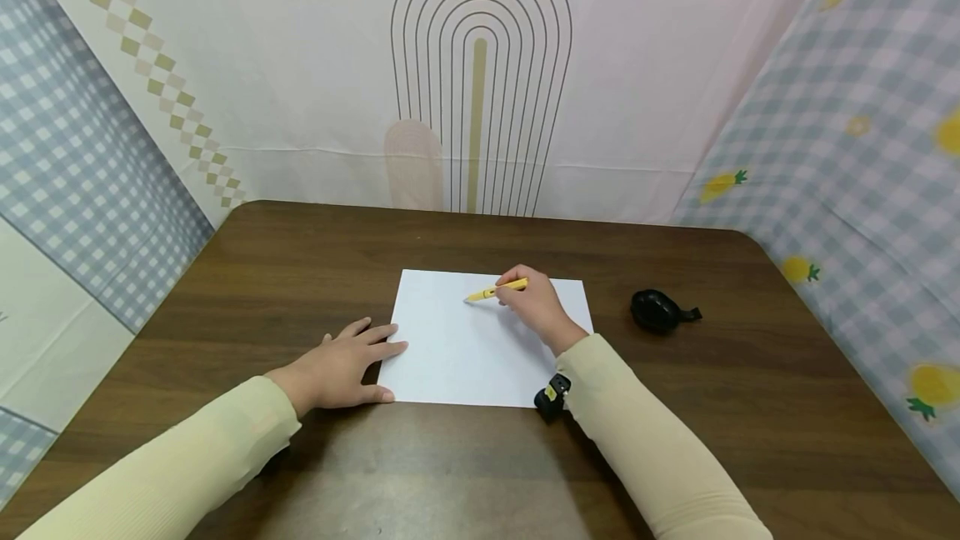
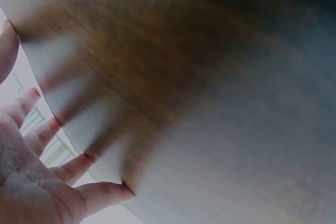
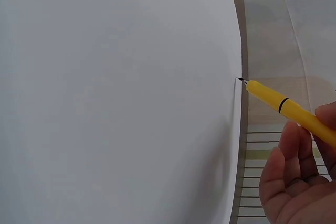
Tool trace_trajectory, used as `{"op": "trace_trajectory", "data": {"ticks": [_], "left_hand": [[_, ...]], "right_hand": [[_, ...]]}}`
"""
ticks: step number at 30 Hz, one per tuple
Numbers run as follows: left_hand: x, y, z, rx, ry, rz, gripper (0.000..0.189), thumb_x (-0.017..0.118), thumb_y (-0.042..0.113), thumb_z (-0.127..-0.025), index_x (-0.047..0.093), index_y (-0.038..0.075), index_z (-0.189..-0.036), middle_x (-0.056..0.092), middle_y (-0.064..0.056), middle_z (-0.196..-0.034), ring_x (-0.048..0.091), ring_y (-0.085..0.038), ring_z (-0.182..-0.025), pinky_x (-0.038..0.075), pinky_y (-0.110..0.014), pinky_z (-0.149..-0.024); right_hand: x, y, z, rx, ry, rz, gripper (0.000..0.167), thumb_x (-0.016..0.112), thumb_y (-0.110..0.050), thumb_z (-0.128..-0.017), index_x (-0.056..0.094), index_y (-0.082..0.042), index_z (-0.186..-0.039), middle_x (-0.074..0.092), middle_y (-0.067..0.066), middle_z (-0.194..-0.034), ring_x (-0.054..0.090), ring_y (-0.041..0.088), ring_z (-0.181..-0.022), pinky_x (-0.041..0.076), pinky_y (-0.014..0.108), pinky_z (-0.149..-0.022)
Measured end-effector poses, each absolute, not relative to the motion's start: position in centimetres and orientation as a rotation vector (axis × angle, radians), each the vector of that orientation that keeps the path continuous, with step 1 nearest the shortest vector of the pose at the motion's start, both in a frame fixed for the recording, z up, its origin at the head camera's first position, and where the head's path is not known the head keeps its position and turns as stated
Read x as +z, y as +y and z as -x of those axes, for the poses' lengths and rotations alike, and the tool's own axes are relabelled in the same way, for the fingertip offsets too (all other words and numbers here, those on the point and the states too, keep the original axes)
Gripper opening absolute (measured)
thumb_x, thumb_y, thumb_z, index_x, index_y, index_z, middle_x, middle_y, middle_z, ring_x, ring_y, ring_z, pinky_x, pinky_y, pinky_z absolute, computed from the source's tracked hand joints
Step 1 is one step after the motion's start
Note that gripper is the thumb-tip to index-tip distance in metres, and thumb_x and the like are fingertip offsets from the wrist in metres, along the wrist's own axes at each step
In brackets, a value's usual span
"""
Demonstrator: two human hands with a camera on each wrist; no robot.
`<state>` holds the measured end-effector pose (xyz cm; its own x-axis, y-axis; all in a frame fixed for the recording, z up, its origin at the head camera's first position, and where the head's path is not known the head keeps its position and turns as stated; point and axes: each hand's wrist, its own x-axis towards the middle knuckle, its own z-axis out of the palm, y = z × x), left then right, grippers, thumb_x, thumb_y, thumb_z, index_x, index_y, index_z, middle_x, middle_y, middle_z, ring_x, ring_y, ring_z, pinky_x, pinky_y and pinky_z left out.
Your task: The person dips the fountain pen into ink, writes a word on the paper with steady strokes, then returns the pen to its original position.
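A blank-looking sheet of white paper point(image 1: 442, 348) lies on the brown wooden table. My right hand point(image 1: 531, 304) pinches a yellow pen point(image 1: 487, 293) over the upper middle of the sheet. In the right wrist view the yellow pen point(image 3: 268, 96) shows a black band and a dark nib, its tip right at the paper point(image 3: 131, 93). My left hand point(image 1: 339, 363) rests at the sheet's left edge with fingers spread, the fingertips and thumb overlapping the paper. The left wrist view shows the left hand point(image 2: 37, 177) with its fingertips down on the table surface.
To the right of the paper lies a small black pan-shaped object point(image 1: 658, 312) with a short handle. The wooden table point(image 1: 315, 248) reaches back to a patterned white cloth point(image 1: 315, 90). Checked cloth point(image 1: 840, 148) hangs on the right side.
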<state>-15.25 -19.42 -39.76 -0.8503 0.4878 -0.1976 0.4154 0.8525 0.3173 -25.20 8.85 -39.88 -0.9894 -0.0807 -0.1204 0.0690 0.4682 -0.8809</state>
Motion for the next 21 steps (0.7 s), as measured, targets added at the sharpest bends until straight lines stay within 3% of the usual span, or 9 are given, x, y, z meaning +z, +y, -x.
{"op": "trace_trajectory", "data": {"ticks": [21], "left_hand": [[-39.45, -19.44, 15.16, 0.386, 2.762, -0.693, 0.070, 0.069, 0.049, -0.085, 0.048, 0.019, -0.144, 0.034, -0.010, -0.154, 0.024, -0.048, -0.140, 0.027, -0.078, -0.093]], "right_hand": [[-39.39, 8.46, 25.02, -1.491, 2.595, 0.011, 0.006, 0.060, -0.013, -0.089, 0.062, -0.010, -0.092, 0.065, 0.007, -0.093, 0.052, 0.019, -0.077, 0.041, 0.027, -0.064]]}}
